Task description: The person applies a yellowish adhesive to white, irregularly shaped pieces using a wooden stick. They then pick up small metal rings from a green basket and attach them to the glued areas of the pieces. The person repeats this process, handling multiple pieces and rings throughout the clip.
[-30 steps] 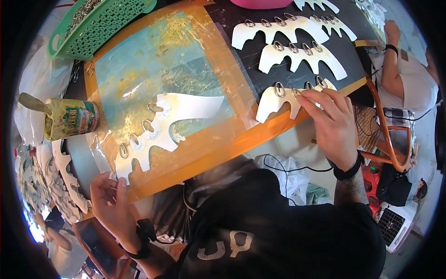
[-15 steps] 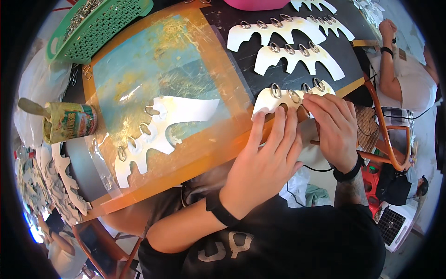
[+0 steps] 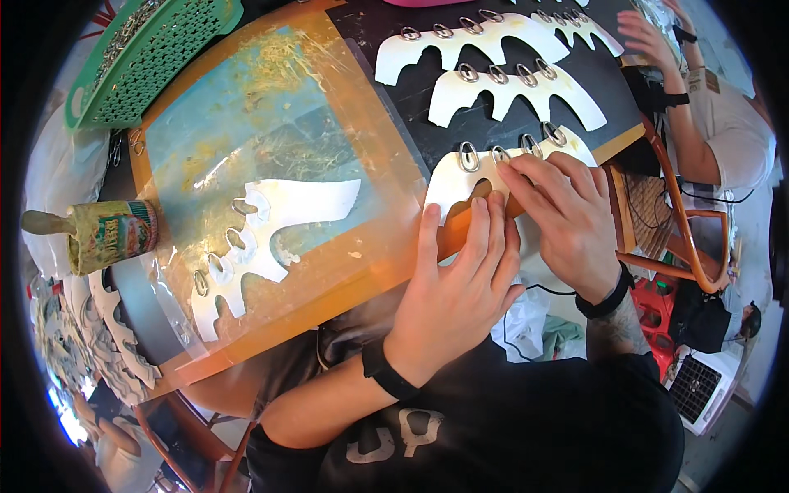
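While left hand (image 3: 456, 304) touches white scalloped piece (image 3: 445, 179), fingers apart, right hand (image 3: 567, 222), at left's two o'clock, meets oval metal ring (image 3: 499, 154); cannot tell whether clamped.

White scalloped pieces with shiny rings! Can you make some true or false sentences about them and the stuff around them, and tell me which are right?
1. The left hand and the right hand both touch one white scalloped piece. True.
2. The green basket holds small metal parts. True.
3. The can is to the right of both hands. False: it is far to their left.
4. A second scalloped piece lies on the clear plastic sheet. True.
5. That second piece has no rings. False: it has four oval metal rings.
6. The right hand is inside the basket. False: it is at the first piece.
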Tool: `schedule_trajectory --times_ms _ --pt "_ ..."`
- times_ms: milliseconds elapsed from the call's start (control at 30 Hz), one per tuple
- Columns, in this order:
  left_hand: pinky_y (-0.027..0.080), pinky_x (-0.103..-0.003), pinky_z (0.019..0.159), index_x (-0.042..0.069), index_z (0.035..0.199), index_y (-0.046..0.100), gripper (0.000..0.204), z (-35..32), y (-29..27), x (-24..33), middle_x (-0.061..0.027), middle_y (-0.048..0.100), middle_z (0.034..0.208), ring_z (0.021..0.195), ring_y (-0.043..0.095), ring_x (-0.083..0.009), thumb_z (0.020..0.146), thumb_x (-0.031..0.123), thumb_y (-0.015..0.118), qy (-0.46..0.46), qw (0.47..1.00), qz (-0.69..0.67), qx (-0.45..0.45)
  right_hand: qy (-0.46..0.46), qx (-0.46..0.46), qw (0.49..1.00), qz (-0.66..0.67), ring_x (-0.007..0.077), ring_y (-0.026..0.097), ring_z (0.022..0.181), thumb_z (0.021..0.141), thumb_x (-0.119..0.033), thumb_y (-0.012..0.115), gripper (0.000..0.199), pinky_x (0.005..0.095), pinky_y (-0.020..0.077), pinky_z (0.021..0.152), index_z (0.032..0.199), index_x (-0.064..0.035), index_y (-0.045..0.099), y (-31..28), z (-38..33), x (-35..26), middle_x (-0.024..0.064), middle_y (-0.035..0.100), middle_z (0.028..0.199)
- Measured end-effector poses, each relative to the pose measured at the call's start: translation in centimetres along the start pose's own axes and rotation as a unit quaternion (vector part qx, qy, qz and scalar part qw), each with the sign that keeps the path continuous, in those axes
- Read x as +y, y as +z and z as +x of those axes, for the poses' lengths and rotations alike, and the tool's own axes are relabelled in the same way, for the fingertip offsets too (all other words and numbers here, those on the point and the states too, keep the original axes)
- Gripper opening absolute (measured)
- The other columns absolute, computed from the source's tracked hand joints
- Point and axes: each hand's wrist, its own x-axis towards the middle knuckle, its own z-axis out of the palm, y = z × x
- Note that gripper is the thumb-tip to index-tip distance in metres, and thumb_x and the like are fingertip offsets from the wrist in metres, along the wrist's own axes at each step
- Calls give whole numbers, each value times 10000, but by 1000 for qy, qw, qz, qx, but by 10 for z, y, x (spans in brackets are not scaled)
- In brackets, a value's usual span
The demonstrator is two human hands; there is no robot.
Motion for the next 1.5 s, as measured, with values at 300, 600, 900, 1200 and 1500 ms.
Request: schedule_trajectory --times_ms 300,600,900,1200,1500 --pt "272 -680 1185 36 1421 555 691 -2 3 -2 -194 481 1578 1492 398 -310 934 520 637 7 1000 -3 10 11 -23 999 -26 239 597 1155 835 -110 669 504 388 422 857 1335 -49 686 -1 7 -9 44 631 1287" --pt "259 -612 1204 75 1422 566 691 -8 -3 -5 -124 488 1591 1519 374 -302 898 512 676 -14 998 -25 51 87 41 989 114 264 657 999 880 -27 671 336 375 481 804 1210 -13 730 -26 12 -1 105 701 1106" --pt "466 -466 1072 74 1081 729 214 -109 -83 -50 -114 680 1351 1260 635 -276 902 166 657 -23 987 -16 159 20 101 974 203 86 375 578 872 11 790 415 237 424 631 655 -23 438 -83 82 -30 -19 448 633" --pt "524 -486 986 31 901 692 204 -204 -110 -98 -135 689 1145 1080 673 -327 808 163 819 -189 946 22 264 -36 -78 845 528 41 571 789 988 -120 725 264 216 459 688 1202 -5 620 -81 240 -144 -15 627 902" --pt "400 -484 1121 39 1241 677 437 -225 -91 -115 -114 638 1382 1291 599 -259 934 347 724 -210 964 51 158 -97 -88 779 613 68 598 786 1067 -196 634 231 225 509 721 1144 7 712 -57 311 -215 11 677 904"
